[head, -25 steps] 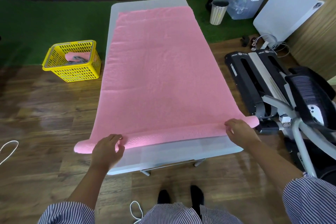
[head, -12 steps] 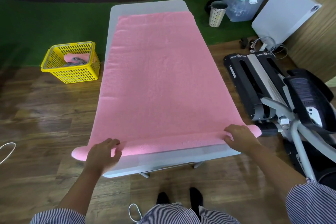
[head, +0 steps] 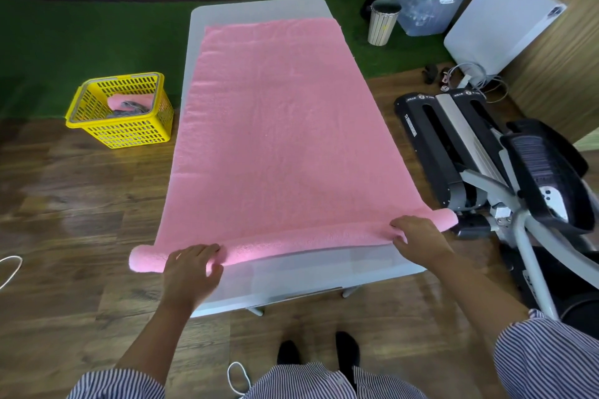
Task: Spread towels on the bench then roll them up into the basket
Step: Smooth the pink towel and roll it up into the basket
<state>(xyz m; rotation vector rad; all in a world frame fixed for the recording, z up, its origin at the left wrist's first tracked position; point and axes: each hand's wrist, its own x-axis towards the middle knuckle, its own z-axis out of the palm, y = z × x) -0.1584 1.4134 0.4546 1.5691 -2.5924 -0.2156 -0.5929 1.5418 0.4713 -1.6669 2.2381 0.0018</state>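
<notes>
A large pink towel (head: 278, 126) lies spread along the white bench (head: 311, 272), and its near end is rolled into a thin tube across the bench. My left hand (head: 191, 269) rests on the roll near its left end with the fingers laid over it. At the roll's right end my right hand (head: 418, 238) curls its fingers over the tube. The yellow basket (head: 129, 133) stands on the floor left of the bench and holds a rolled pink towel and something grey.
A black and grey exercise machine (head: 479, 152) stands close to the bench's right side. Behind it are a white folded table (head: 502, 19), a striped bin (head: 384, 23) and a clear storage box (head: 428, 0). Green turf lies beyond the wooden floor.
The roll has moved a little farther up the bench and grown slightly thicker. Both hands have travelled forward with it, and more bare bench shows near me.
</notes>
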